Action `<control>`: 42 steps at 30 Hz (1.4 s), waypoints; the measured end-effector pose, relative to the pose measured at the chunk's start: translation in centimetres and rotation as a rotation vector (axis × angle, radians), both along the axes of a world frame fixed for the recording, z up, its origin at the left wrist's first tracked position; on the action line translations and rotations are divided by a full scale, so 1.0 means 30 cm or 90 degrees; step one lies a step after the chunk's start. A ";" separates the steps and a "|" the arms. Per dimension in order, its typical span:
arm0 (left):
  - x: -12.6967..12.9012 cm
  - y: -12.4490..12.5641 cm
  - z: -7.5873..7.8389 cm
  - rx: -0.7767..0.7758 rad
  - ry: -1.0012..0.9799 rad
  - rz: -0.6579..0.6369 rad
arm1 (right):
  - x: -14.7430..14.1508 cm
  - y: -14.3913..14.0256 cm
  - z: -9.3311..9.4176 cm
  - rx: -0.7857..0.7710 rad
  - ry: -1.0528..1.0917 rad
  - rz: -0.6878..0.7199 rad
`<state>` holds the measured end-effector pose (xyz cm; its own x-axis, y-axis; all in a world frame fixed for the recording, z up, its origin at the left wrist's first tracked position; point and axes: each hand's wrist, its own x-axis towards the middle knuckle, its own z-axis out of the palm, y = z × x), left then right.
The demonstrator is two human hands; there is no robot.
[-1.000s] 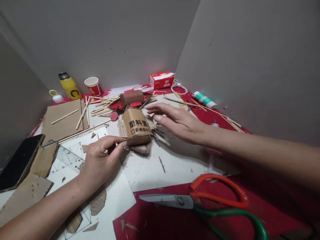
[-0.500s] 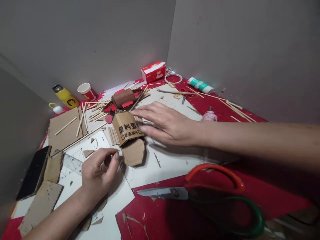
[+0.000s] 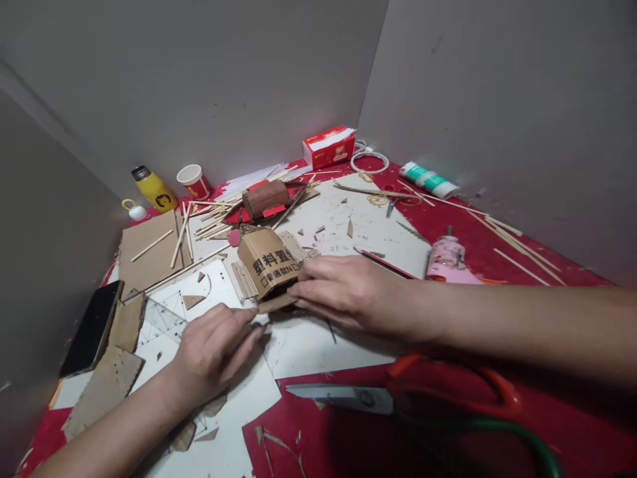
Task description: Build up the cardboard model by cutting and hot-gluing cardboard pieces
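Observation:
A small cardboard model (image 3: 273, 262) lies on the white sheet, with a curved, printed cardboard cover arched over its base. Its flat near end (image 3: 277, 303) is raised and seen almost edge-on. My right hand (image 3: 348, 289) is closed on the right side of this near end, thumb and fingers together. The fingers of my left hand (image 3: 219, 342) are bent together, their tips at the left corner of the same end. Whether those tips pinch the card is hard to make out. Ridged card strips (image 3: 244, 281) flank the cover.
Large scissors (image 3: 343, 397) lie in front of my right forearm. A brown-and-red model boat (image 3: 266, 199) stands behind, among wooden sticks (image 3: 182, 236). A phone (image 3: 92, 328) and cardboard pieces (image 3: 104, 388) lie left. Right are a pencil (image 3: 385, 262) and a pink bottle (image 3: 445, 257).
My right hand has come down from the cover's right side to the near end and closed on it. My left hand has moved in to its corner. The near end has tipped up.

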<state>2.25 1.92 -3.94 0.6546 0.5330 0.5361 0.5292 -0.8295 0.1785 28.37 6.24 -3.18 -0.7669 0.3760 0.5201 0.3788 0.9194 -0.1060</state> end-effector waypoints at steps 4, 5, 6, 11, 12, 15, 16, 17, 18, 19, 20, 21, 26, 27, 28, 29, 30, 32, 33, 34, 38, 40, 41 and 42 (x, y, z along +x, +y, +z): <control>0.033 0.018 0.014 -0.029 -0.075 0.096 | 0.007 0.008 0.012 -0.123 0.049 -0.035; 0.040 0.022 0.016 -0.030 -0.086 0.115 | 0.007 0.012 0.014 -0.135 0.054 -0.035; 0.047 0.024 0.018 -0.031 -0.097 0.131 | 0.007 0.016 0.015 -0.147 0.055 -0.035; 0.071 0.029 0.029 -0.039 -0.107 0.149 | 0.010 0.030 0.021 -0.208 0.081 -0.027; 0.075 0.029 0.032 -0.039 -0.098 0.142 | 0.014 0.031 0.026 -0.223 0.092 -0.021; 0.081 0.024 0.041 -0.030 -0.076 0.130 | 0.033 0.042 0.048 -0.251 0.144 -0.025; 0.082 0.022 0.043 -0.028 -0.067 0.132 | 0.041 0.050 0.055 -0.245 0.163 -0.040; 0.082 0.019 0.046 -0.026 -0.058 0.135 | 0.050 0.062 0.059 -0.231 0.178 -0.057; 0.082 0.017 0.047 -0.023 -0.048 0.138 | 0.058 0.077 0.062 -0.213 0.185 -0.072; 0.081 0.015 0.049 -0.021 -0.037 0.143 | 0.065 0.094 0.061 -0.196 0.178 -0.077; 0.079 0.014 0.050 -0.019 -0.026 0.145 | 0.071 0.112 0.057 -0.186 0.157 -0.073; 0.078 0.013 0.052 -0.017 -0.018 0.146 | 0.075 0.130 0.052 -0.184 0.130 -0.058; 0.085 0.018 0.065 -0.011 0.018 0.146 | 0.073 0.195 0.023 -0.229 0.036 0.009; 0.089 0.019 0.069 -0.008 0.031 0.148 | 0.070 0.200 0.021 -0.240 0.024 0.011; 0.094 0.021 0.073 -0.004 0.043 0.149 | 0.067 0.203 0.019 -0.250 0.012 0.011; 0.098 0.022 0.078 0.002 0.054 0.150 | 0.064 0.204 0.019 -0.260 0.002 0.011; 0.102 0.024 0.083 0.009 0.063 0.150 | 0.061 0.205 0.019 -0.268 -0.003 0.011; 0.109 0.026 0.093 0.022 0.075 0.151 | 0.058 0.204 0.022 -0.280 -0.007 0.013; 0.112 0.027 0.097 0.028 0.082 0.153 | 0.057 0.204 0.023 -0.282 -0.006 0.011; 0.114 0.027 0.102 0.032 0.090 0.156 | 0.057 0.204 0.025 -0.282 -0.005 0.009; 0.125 0.032 0.117 0.038 0.111 0.167 | 0.053 0.204 0.025 -0.283 -0.011 -0.005; 0.130 0.035 0.120 0.040 0.119 0.169 | 0.049 0.203 0.022 -0.281 -0.014 -0.005; 0.133 0.037 0.119 0.044 0.127 0.169 | 0.048 0.203 0.019 -0.280 -0.015 -0.005; 0.134 0.040 0.118 0.049 0.136 0.170 | 0.047 0.202 0.017 -0.281 -0.015 -0.005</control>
<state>6.28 3.11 -0.41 0.5999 0.6633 0.4473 0.7476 -0.6639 -0.0180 29.78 12.31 -2.66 -0.7725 0.5645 0.2909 0.3931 0.7849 -0.4790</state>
